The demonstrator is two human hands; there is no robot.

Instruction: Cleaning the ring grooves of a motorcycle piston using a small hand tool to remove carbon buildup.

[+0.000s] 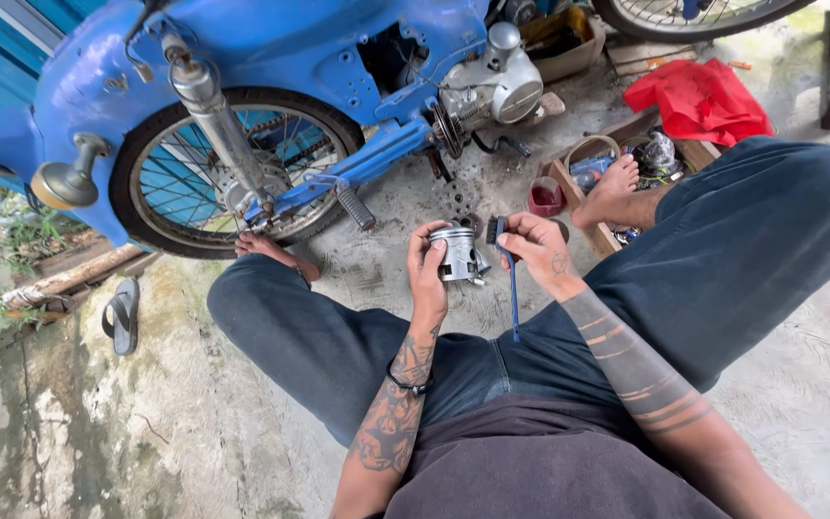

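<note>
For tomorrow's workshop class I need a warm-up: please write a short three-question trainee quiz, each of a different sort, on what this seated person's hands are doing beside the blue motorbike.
1. True or false: the left hand grips the silver cylindrical metal piston.
2. The right hand holds which tool? A) a red cloth B) a blue-handled brush C) a hammer
3. Fill in: behind the hands stands a blue ____ with a spoked wheel.

Key: 1 true; 2 B; 3 motorbike.
</note>
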